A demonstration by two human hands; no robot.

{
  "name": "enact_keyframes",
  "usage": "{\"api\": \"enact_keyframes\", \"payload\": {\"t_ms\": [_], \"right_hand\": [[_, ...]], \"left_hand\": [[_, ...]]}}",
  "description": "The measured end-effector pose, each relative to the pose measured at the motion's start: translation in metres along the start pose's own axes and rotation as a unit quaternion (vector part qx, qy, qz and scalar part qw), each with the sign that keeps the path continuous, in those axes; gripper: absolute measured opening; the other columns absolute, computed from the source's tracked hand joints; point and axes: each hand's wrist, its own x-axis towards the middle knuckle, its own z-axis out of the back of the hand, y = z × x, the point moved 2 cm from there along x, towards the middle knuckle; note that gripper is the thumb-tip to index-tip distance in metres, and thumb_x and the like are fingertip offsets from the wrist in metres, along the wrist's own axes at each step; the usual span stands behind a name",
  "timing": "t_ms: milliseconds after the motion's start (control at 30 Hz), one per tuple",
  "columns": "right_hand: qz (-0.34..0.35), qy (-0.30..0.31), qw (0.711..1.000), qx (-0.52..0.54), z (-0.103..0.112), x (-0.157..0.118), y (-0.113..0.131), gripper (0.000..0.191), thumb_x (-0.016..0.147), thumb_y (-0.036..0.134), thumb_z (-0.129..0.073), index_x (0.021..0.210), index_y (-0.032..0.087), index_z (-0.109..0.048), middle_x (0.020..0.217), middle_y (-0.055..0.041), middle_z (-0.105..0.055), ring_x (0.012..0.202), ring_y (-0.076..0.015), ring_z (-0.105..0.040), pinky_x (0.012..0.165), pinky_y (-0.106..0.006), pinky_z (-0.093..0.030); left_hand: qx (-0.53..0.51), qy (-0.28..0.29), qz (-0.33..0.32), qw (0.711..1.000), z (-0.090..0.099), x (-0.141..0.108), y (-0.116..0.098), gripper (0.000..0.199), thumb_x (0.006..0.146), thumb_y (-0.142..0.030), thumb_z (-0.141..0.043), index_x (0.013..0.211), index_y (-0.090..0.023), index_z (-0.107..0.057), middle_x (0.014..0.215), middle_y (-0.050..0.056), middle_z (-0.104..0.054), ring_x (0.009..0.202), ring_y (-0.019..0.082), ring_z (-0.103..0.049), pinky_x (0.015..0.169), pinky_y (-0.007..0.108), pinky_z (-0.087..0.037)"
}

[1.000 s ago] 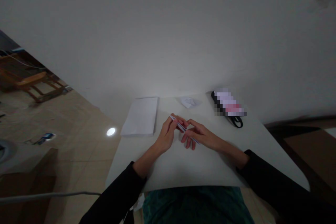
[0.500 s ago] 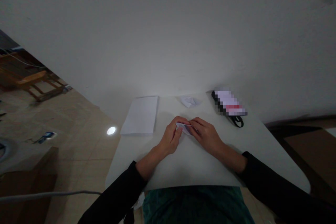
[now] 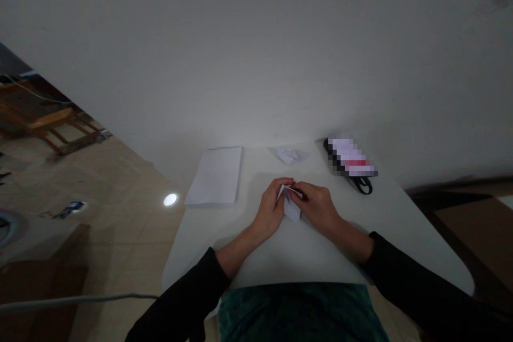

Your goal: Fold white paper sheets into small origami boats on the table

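Wall (image 3: 256,53): grey, rose behind everything listed below.

Desk (image 3: 288,262): white, rounded at the near right corner, bare along the near edge.

Paper stack (image 3: 214,176): white, lay flat and squared on the left of the desk, apart from both hands.

Black-edged item (image 3: 352,160): lay toward the right, upper face masked and unreadable, looped strap (image 3: 371,187) trailing toward the near side.

Left hand (image 3: 271,208): half curled, closed along the left side of a folded sheet (image 3: 292,210), thumb on the near face.

Right hand (image 3: 318,206): bunched at the fingers, pinched on the upper right of the same sheet.

Rear paper piece (image 3: 289,156): white, folded, lay near the wall, touched by neither hand.

Folded sheet: held between both hands, over the middle of the desk. Judged at risk of a skewed crease, from uneven pull between the two grips; of crumpling at the upper fold, from too hard a pinch; of springing open, from early release on the right. Pointed, at the lower corner, toward the near edge of the desk. Ran lengthwise, where uncovered, from a peak between the fingertips down to that corner, slanted slightly rightward. Partly hidden; full outline impossible to tell.
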Motion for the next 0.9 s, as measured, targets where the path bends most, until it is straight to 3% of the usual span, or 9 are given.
{"api": "enact_keyframes", "payload": {"t_ms": [267,433,567,733,900], "right_hand": [[-0.124,0.006,0.987,0.099,0.000,0.006,-0.006,0.022,0.069,0.014,-0.065,0.090,0.019,-0.068,0.073,-0.0006,-0.069,0.064,-0.0173,-0.064,0.061,-0.028,-0.051],[-0.156,-0.013,0.962,0.222,-0.004,0.012,-0.010,0.025,0.068,0.011,-0.059,0.090,0.019,-0.069,0.077,-0.0006,-0.070,0.065,-0.0167,-0.064,0.063,-0.028,-0.053],[-0.158,-0.022,0.934,0.320,0.000,0.017,-0.016,0.022,0.070,0.013,-0.061,0.087,0.021,-0.073,0.087,-0.0018,-0.073,0.079,-0.0187,-0.068,0.069,-0.029,-0.055],[-0.172,0.048,0.885,0.429,0.000,0.019,-0.015,0.026,0.074,0.023,-0.070,0.100,0.025,-0.075,0.103,-0.0038,-0.074,0.087,-0.0224,-0.069,0.067,-0.035,-0.060],[-0.150,0.064,0.892,0.422,0.001,0.019,-0.011,0.036,0.072,0.026,-0.077,0.108,0.026,-0.073,0.112,-0.0059,-0.073,0.101,-0.0234,-0.068,0.088,-0.038,-0.056]], "left_hand": [[-0.046,0.038,-0.028,0.998,0.003,0.005,0.002,0.045,0.081,-0.007,-0.049,0.122,-0.020,-0.060,0.123,0.008,-0.063,0.116,0.022,-0.058,0.104,0.038,-0.042],[-0.050,0.036,-0.020,0.998,0.007,0.008,0.001,0.049,0.082,-0.006,-0.047,0.126,-0.023,-0.062,0.131,0.007,-0.061,0.124,0.022,-0.053,0.111,0.042,-0.035],[-0.140,0.024,0.068,0.988,0.014,0.011,0.009,0.031,0.088,-0.021,-0.052,0.112,-0.022,-0.072,0.138,0.009,-0.057,0.122,0.026,-0.055,0.100,0.042,-0.047],[-0.246,-0.002,0.184,0.952,0.022,0.015,0.020,0.025,0.081,-0.029,-0.062,0.099,-0.017,-0.076,0.113,0.011,-0.071,0.096,0.023,-0.067,0.082,0.036,-0.056],[-0.267,-0.003,0.220,0.938,0.030,0.016,0.016,0.032,0.079,-0.032,-0.059,0.101,-0.015,-0.075,0.104,0.012,-0.071,0.084,0.023,-0.067,0.065,0.034,-0.058]]}}
